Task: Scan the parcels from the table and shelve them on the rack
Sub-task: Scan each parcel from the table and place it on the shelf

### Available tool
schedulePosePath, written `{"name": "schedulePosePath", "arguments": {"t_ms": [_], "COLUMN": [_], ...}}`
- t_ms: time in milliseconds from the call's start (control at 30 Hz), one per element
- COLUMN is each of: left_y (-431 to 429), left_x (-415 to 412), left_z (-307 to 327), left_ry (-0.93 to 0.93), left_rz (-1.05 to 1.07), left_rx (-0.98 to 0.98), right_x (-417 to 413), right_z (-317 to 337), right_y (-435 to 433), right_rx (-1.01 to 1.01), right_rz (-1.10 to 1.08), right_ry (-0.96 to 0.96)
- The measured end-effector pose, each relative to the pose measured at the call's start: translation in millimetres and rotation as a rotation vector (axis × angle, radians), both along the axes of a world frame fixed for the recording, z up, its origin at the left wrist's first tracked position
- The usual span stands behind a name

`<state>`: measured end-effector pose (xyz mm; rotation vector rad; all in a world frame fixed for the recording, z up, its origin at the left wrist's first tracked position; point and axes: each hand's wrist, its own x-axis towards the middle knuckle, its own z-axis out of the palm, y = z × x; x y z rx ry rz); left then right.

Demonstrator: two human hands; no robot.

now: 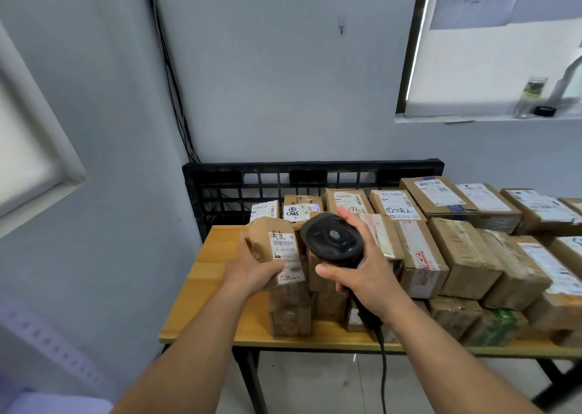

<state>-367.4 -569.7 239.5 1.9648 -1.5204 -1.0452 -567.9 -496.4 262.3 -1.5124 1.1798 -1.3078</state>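
Observation:
My left hand grips a small brown parcel from below, lifted above the table with its white barcode label facing me. My right hand holds a black handheld scanner just right of that parcel, the scanner head close to the label. The scanner's black cable hangs down past the table's front edge. Several more taped cardboard parcels with labels are packed together over the wooden table, from its middle to the right.
A black plastic pallet stands upright against the wall behind the table. Cables run down the wall corner. A window sill at upper right holds small items. A white frame is at left. No rack is in view.

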Motion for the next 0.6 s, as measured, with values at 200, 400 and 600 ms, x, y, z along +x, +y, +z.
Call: {"name": "schedulePosePath", "arguments": {"t_ms": [200,400,600], "left_y": [20.9,31.4,32.8], "left_x": [33.1,51.9,54.8], "left_z": [-0.9,-0.7,6.9], "left_ry": [0.387,0.439,0.386], "left_rz": [0.084,0.099,0.128], "left_rx": [-0.066,-0.181,-0.236], "right_x": [7.2,13.9,18.4], "right_z": [0.2,6.9,14.4], "right_y": [1.1,5.5,7.7], "right_rx": [-0.019,-0.004,0.056], "right_rz": [0.070,0.162,0.313], "right_ry": [-0.025,-0.048,-0.202]}}
